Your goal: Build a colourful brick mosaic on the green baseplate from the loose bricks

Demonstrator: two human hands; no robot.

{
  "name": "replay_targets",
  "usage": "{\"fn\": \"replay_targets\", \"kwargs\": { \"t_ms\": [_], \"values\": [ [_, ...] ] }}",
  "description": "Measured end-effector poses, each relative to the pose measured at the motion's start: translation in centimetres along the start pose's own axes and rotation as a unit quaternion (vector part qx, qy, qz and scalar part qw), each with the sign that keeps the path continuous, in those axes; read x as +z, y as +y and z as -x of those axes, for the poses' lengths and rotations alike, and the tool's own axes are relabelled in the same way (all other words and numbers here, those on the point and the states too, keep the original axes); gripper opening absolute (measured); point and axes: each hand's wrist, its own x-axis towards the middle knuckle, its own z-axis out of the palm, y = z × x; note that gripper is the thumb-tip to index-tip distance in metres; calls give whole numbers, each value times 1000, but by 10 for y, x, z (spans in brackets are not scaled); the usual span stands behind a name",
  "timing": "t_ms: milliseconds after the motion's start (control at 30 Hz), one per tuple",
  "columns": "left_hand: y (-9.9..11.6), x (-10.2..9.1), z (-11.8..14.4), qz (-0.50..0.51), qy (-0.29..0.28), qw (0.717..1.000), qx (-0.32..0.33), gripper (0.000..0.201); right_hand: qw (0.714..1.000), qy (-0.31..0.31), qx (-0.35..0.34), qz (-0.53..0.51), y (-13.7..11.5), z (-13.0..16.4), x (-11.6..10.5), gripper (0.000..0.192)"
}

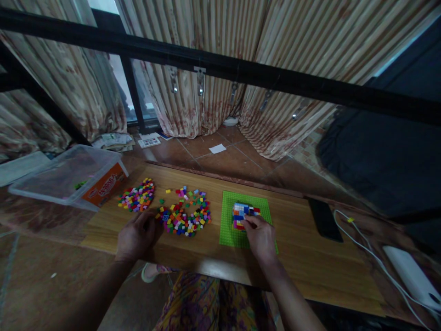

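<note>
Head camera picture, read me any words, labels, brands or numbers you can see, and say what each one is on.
Nothing can be read for certain.
Orange label on the plastic bin: white brand lettering, too blurred to read.
Card on the floor: a QR-like code, its print too small to read.
Papers by the curtain: print too small to read.
Bricks, green baseplate, phone: no text visible.

The right hand (261, 239) presses on a small brick build (243, 215) atop the green baseplate (230, 230); the left hand (137, 235) rests, seemingly fingering bricks, beside the loose brick pile (186, 216).
</note>
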Motion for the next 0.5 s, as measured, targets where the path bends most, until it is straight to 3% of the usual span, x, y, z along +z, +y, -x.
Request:
{"fn": "replay_targets", "kwargs": {
  "t_ms": [233,400,500],
  "values": [
    [2,-1,1,8,-4,1000,-2,29,999,-12,6,-45,-2,-2,-9,25],
    [2,-2,1,-4,-10,1000,-3,28,994,66,-19,-85,-13,27,-23,28],
    [2,-2,1,-3,-9,1000,-2,27,990,0,-66,-124,-26,59,-20,23]
  ]
}}
